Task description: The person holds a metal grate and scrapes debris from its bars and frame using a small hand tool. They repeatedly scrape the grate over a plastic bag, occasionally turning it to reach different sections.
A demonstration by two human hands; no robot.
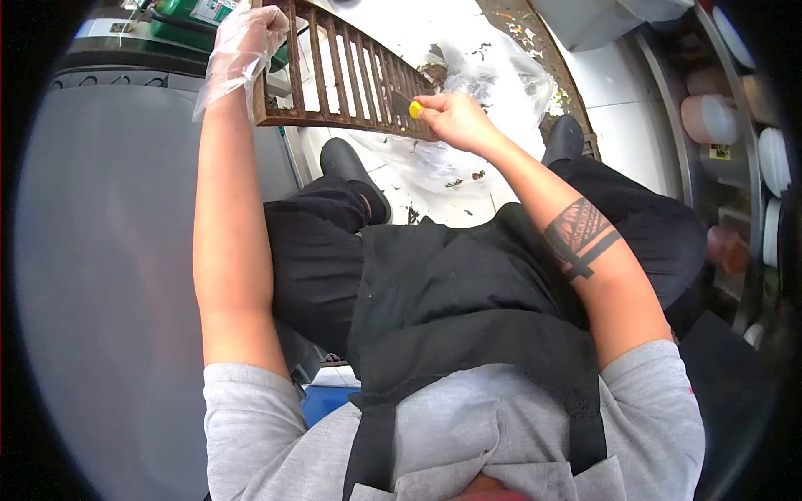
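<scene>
Head view is showing the left hand [246, 37], in a thin plastic glove, clenching the top left corner of a rusty grate [342, 75], which is leaning tilted over a plastic sheet [493, 83] on the floor ahead of the feet. The right hand [455, 121] is pinching a small yellow-ended scraper [405, 104] against the grate's lower bar. Scraping is probably going best with the blade kept flat to the bar, working in short strokes away from the body, while the gloved grip is bracing the grate so it is not sliding.
</scene>
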